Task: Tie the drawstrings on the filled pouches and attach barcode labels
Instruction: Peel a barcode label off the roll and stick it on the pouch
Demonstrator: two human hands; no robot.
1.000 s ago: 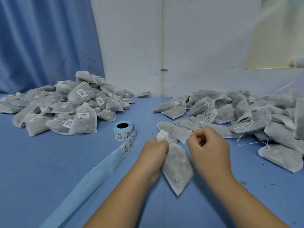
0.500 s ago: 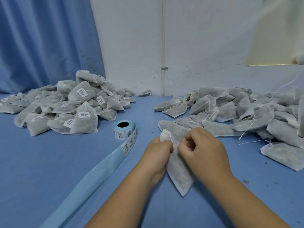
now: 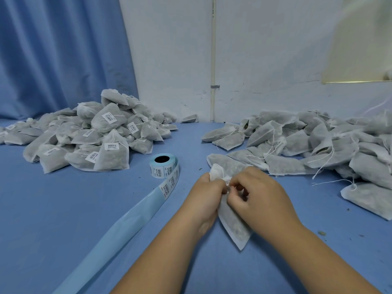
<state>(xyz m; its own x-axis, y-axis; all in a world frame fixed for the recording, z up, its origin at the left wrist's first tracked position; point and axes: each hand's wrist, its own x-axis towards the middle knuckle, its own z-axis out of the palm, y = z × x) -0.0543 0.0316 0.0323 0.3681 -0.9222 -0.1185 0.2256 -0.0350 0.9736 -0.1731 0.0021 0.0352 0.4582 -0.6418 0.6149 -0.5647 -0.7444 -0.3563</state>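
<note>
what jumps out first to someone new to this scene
Two grey heaps frame the table: a labelled pile at left, an unlabelled pile with loose strings at right. Between them sits a label roll, its backing strip trailing forward. Nearest, the left hand and right hand hold the neck of one pouch.

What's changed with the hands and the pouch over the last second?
The right hand moved left, from out beside the pouch to meet the left hand at its neck, pinching there. The left hand still grips the neck; label roll, labelled pile and unlabelled pile unmoved.
</note>
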